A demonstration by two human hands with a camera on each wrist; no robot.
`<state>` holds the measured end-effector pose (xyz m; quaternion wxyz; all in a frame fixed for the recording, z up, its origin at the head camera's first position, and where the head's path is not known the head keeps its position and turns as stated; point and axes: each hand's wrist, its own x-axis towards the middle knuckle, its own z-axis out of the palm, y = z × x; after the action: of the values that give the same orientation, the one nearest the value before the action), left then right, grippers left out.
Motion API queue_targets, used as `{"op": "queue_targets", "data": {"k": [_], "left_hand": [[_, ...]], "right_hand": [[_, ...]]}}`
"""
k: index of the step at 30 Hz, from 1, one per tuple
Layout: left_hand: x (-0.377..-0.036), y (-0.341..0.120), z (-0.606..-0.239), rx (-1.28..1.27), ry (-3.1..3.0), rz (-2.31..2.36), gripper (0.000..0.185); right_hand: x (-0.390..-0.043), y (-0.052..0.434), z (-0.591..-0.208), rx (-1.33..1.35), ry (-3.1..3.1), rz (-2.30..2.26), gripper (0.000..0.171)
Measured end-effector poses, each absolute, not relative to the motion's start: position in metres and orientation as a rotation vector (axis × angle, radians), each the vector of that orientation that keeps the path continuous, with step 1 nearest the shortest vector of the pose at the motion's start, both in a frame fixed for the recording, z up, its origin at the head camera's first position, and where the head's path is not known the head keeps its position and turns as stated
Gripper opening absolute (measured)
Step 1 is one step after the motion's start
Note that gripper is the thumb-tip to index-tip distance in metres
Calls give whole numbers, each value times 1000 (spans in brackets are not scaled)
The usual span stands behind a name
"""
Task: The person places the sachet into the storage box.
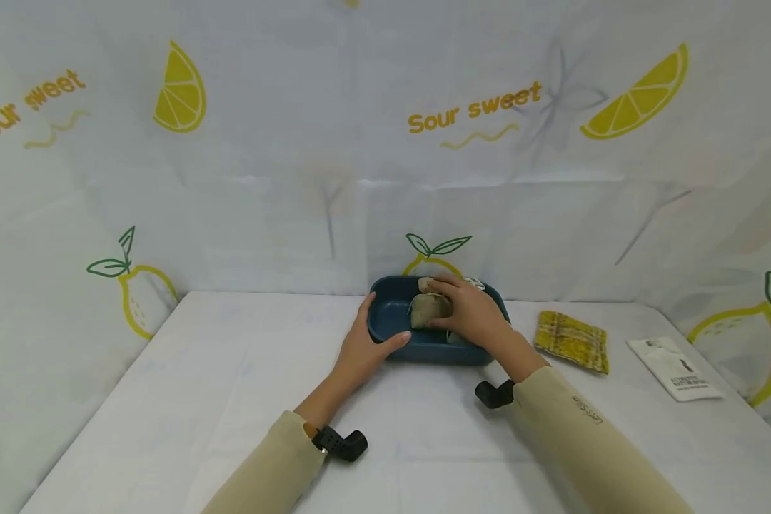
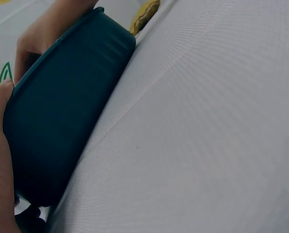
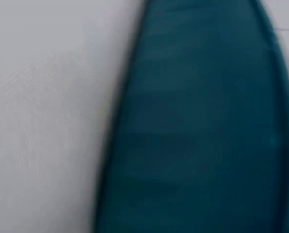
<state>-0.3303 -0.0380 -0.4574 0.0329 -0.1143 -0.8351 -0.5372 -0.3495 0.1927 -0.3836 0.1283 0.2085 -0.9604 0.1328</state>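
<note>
A dark blue plastic basin stands at the far middle of the table. My left hand grips its left end, the thumb on the front rim and the fingers along the left side. In the left wrist view the basin's outer wall fills much of the left. Reaching in from the right, my right hand pinches a grey-green fabric pouch inside the basin. Other pale items in there are partly hidden by that hand. The right wrist view shows mostly the basin's side, blurred.
Right of the basin lies a yellow checked fabric pouch. Farther right is a flat white packet with dark print. A white lemon-print sheet hangs behind the table.
</note>
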Motion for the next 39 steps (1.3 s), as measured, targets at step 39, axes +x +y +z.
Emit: {"op": "queue_targets", "data": {"k": [39], "left_hand": [[-327, -36, -457, -336, -2581, -1643, 102]], "right_hand": [[-277, 349, -401, -12, -2605, 733, 87]]}}
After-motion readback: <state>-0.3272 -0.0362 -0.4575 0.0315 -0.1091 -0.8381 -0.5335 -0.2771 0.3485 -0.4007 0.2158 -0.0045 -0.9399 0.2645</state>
